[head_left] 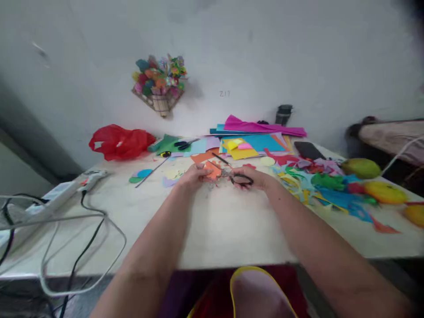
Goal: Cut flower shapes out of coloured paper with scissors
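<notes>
1. Head view: the left hand (194, 174) pinched an orange paper (213, 170) above the middle of the table (215, 229), fingers closed on its edge.
2. The right hand (255, 176) gripped black scissors (241, 179) just beside the paper.
3. Coloured scraps (327, 187) lay to the right; a red bag (119, 142) sat far left.

The orange paper (213, 170) is partly covered by the left grip (194, 175), and the scissors (241, 179) are half hidden by the right grip (254, 177). Because of the blur, it cannot be told whether either grip is closed. A yellow fruit (415, 215) is cut off by the right edge, and cables (20, 212) by the left.
</notes>
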{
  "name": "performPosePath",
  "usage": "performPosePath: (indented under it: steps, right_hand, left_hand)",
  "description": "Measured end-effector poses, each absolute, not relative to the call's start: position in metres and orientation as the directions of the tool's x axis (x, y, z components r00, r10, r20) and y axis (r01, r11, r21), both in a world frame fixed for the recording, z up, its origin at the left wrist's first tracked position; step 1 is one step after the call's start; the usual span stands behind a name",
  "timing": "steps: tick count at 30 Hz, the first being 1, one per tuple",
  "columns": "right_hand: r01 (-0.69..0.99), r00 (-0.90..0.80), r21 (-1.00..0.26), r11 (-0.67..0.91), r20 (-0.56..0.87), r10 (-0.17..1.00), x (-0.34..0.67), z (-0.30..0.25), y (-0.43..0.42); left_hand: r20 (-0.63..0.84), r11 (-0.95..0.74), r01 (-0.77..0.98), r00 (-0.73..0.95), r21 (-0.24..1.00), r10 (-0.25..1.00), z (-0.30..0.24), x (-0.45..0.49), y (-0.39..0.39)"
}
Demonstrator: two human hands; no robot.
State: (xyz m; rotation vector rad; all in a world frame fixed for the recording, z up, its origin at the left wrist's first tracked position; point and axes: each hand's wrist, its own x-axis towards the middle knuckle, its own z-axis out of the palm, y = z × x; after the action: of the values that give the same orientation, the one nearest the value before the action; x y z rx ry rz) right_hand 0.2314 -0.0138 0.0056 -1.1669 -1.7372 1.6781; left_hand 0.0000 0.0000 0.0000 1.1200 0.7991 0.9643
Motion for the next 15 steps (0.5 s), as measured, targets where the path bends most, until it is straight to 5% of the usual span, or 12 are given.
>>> performPosePath:
  steps: [15]
  right_hand:
    - [0.149, -0.515, -0.989, -0.010, -0.086, 0.853, 0.230, -0.003, -0.011]
  left_hand:
    - [0.000, 0.115, -0.348, 0.315, 0.930, 0.949, -0.006, 0.009, 0.003]
